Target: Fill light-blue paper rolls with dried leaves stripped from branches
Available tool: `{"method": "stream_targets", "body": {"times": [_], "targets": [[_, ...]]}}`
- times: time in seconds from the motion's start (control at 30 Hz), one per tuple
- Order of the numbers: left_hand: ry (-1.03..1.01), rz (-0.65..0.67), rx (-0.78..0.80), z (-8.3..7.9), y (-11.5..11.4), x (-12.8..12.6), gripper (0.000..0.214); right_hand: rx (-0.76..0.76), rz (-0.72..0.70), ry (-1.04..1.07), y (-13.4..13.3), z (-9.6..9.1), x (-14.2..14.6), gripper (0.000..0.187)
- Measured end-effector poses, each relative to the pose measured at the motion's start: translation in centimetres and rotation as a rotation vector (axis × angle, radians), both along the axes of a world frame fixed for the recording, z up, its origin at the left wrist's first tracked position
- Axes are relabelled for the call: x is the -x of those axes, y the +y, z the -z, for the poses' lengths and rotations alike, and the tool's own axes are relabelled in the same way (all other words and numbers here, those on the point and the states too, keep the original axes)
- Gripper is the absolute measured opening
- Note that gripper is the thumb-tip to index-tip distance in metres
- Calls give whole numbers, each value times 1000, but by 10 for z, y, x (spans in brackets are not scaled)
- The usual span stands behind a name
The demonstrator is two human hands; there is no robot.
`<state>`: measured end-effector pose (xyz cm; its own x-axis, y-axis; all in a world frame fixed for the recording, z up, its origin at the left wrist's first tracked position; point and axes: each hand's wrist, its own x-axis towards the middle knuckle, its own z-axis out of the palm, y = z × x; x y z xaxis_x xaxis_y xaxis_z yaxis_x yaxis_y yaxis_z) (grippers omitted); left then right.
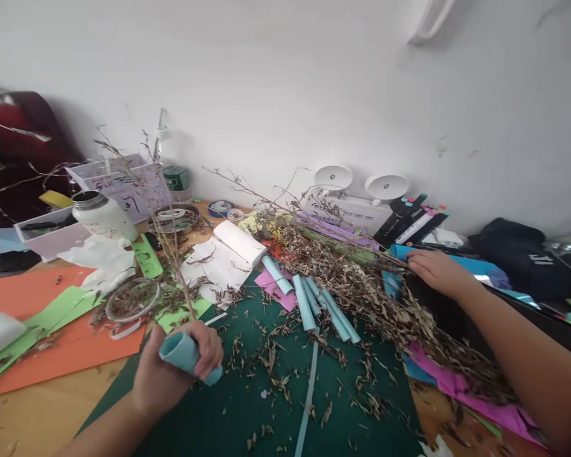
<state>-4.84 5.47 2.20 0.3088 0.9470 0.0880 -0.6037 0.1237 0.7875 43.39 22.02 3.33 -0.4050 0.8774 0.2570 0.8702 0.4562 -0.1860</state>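
My left hand (171,371) is closed around a light-blue rolled paper tube (186,355) with a thin dried twig (166,241) rising from it, held over the near left of the dark green cutting mat (266,406). My right hand (435,270) reaches to the far right and rests, fingers curled, on blue paper (466,263) at the end of a heap of dried leafy branches (361,279). What those fingers grip is hidden. Several more light-blue paper tubes (318,304) lie on the mat beside the heap.
Orange paper (42,317) and green paper (47,317) cover the left of the table, with a white jar (102,216), crumpled tissue (99,257), a wire ring (132,298) and a white paper roll (240,241). Pens (409,222) and a black bag (518,254) lie at the far right. Dry leaf bits litter the mat.
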Motion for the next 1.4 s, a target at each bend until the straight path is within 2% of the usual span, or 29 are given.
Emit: {"method": "stream_targets", "body": {"times": [0.13,0.23,0.37,0.47,0.63,0.73,0.8,0.9,1.1,1.17,1.27,1.3,1.33,1.4], "targets": [[-96,63,28,-10,-6,-2,55,-3,32,-25,3,1,8,25],[-111,71,27,-10,-7,0,55,7,55,-76,-2,-14,11,24],[-119,86,102,-5,-3,2,56,-54,188,-167,-28,-44,1,27],[-115,96,148,-3,-1,1,55,-70,297,-260,-57,-53,-12,28],[-66,85,121,-6,-5,-2,53,-3,344,-341,-102,-32,-27,28],[-15,100,113,-5,-6,-5,54,-1,356,-336,-115,-17,-31,35],[10,108,115,-4,-7,-6,53,-1,353,-333,-114,-12,-31,40],[26,112,125,-1,-6,-7,54,2,337,-342,-99,-9,-20,43],[32,91,144,3,-1,-7,53,132,672,-341,-58,-12,17,51],[17,79,151,4,1,-7,53,28,697,-351,-50,-13,25,46],[-2,69,158,6,2,-7,53,-274,790,-387,-42,-13,32,40],[-2,68,159,7,3,-7,53,-322,839,-395,-40,-12,34,42],[2,67,161,7,3,-7,53,-315,871,-399,-37,-11,35,45],[12,64,155,8,2,-6,52,-186,835,-408,-32,-10,33,48]]}}
